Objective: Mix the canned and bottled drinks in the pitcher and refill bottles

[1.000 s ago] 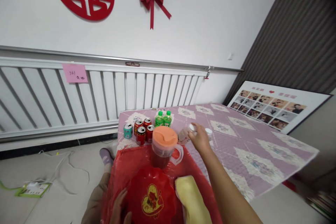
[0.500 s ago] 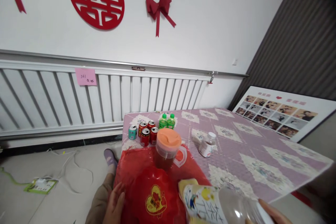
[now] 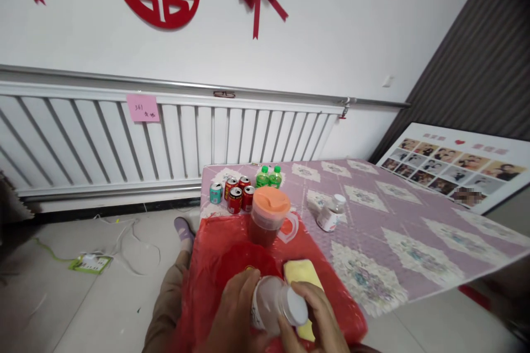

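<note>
A clear plastic bottle [image 3: 268, 300] with a white cap [image 3: 296, 305] and a printed label is tilted towards me, low in the view. My left hand [image 3: 234, 309] is closed around its body. The fingers of my right hand [image 3: 317, 314] are closed around the cap. Behind the bottle lies a red scalloped tray [image 3: 244, 259], partly covered by my left hand. A folded yellow cloth [image 3: 304, 271] lies beside it, under my right hand. Just beyond stands a pitcher [image 3: 265, 226] with an orange lid and brown liquid inside.
Several drink cans [image 3: 235, 198] and two green bottles [image 3: 269, 177] stand at the far left of the patterned tablecloth [image 3: 372, 220]. A smaller white-capped bottle [image 3: 331, 214] stands right of the pitcher. A power strip [image 3: 90, 263] with cables lies on the floor.
The bottle has moved left and its cap has swung towards me. My left hand has come off the red covering's edge and gripped the bottle; my right hand has closed on the cap.
</note>
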Demonstrator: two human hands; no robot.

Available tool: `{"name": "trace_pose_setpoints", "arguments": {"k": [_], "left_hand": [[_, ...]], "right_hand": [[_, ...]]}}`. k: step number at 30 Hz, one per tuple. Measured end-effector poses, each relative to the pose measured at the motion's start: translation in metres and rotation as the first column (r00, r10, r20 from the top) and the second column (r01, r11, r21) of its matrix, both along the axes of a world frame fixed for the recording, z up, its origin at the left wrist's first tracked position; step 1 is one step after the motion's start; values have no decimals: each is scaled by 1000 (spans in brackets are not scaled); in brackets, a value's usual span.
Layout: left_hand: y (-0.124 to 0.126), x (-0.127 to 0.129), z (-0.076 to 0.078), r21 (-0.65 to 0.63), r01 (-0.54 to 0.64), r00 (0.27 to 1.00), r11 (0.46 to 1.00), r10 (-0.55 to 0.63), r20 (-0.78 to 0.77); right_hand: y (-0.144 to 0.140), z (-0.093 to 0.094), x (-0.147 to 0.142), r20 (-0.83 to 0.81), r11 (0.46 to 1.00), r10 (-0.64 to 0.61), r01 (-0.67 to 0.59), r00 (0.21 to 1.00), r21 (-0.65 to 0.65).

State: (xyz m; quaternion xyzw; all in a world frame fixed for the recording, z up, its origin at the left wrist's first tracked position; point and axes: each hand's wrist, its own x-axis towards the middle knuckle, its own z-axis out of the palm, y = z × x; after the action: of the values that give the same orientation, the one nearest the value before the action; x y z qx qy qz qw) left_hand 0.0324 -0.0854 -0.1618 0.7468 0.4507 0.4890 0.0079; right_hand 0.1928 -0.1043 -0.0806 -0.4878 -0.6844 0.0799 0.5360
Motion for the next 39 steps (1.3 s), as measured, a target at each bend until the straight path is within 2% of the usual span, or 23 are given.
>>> {"name": "trace_pose_setpoints", "arguments": {"k": [4, 9, 15, 19, 25, 31, 33, 36, 37, 39], "left_hand": [[-4, -9, 7, -101, -15, 1000, 995, 14, -12], [-6, -16, 15, -36, -13, 996, 999, 9, -85], [-11, -19, 24, -103, 50, 997, 993, -56, -53], [-14, -20, 30, -185, 157, 986, 970, -163, -19], [-16, -25, 41, -343, 313, 946, 886, -324, 28], [-20, -35, 57, -526, 401, 910, 750, -391, 136], [-22, -37, 62, -583, 441, 891, 682, -413, 191], [-23, -36, 69, -633, 515, 854, 578, -408, 322], [-21, -35, 70, -633, 523, 852, 570, -369, 371], [-15, -32, 71, -617, 489, 860, 617, -222, 460]], "right_hand": [[1, 3, 14, 148, 993, 82, -69, 986, -94], [3, 13, 19, 235, 991, 79, -51, 969, -121], [0, 20, 18, 304, 998, 47, -57, 951, 24], [-5, 28, 22, 322, 990, 54, -93, 945, 109], [-8, 45, 24, 211, 970, 240, -228, 948, -83], [-15, 52, 33, 138, 903, 401, -366, 905, -227], [-19, 53, 39, 89, 881, 432, -398, 898, -254], [-23, 50, 52, -43, 903, 367, -367, 929, -225], [-22, 48, 56, -99, 926, 301, -316, 948, -208], [-17, 39, 60, -212, 959, 142, -187, 967, -214]]}}
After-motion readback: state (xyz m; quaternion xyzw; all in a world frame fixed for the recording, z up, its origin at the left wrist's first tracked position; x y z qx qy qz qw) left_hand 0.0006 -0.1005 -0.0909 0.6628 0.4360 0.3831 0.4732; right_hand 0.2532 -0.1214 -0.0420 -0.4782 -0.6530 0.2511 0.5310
